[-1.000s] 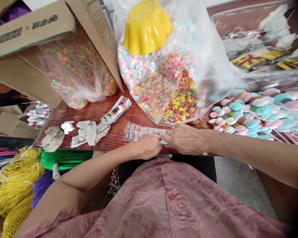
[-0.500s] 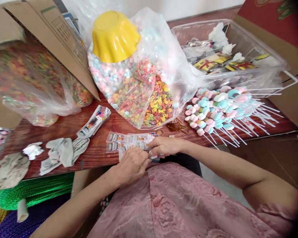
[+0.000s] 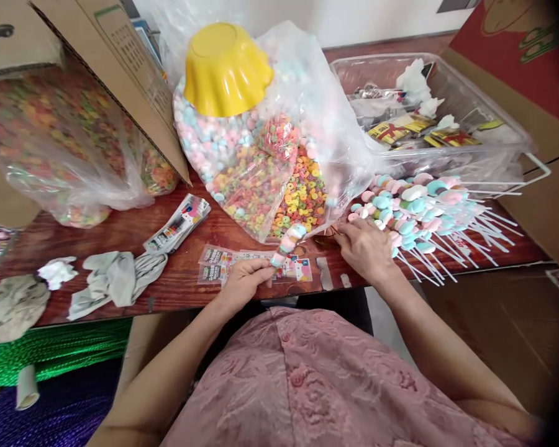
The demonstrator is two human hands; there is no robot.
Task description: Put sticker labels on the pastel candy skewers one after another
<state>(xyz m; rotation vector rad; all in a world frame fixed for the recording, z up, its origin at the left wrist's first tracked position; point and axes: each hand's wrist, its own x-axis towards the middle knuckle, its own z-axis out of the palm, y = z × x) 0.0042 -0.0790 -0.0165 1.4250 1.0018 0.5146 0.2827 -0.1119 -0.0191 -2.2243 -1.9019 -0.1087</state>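
Observation:
My left hand (image 3: 245, 282) pinches a short skewer of marshmallows (image 3: 289, 242) in pink, white and blue, raised over printed clear candy bags (image 3: 214, 273) lying flat on the table. My right hand (image 3: 366, 251) is lowered to the tabletop, its fingers bent and closed on thin gold twist ties (image 3: 327, 237), which its fingertips partly cover. Just right of that hand lies a heap of finished marshmallow skewers (image 3: 414, 205) with white sticks. A stack of printed bags (image 3: 179, 223) rests farther left.
Behind my hands, a large clear bag holds marshmallows and ring candies (image 3: 302, 192), with a yellow bowl (image 3: 228, 68) upside down on top. A clear plastic bin (image 3: 503, 139) stands back right. Cardboard boxes (image 3: 116, 68), grey cloth gloves (image 3: 114, 279) and green cord (image 3: 74, 351) are left.
My hands have parted. The right hand has moved right to the twist ties; the left now lifts the marshmallow skewer into view above the bags. The camera view has shifted slightly.

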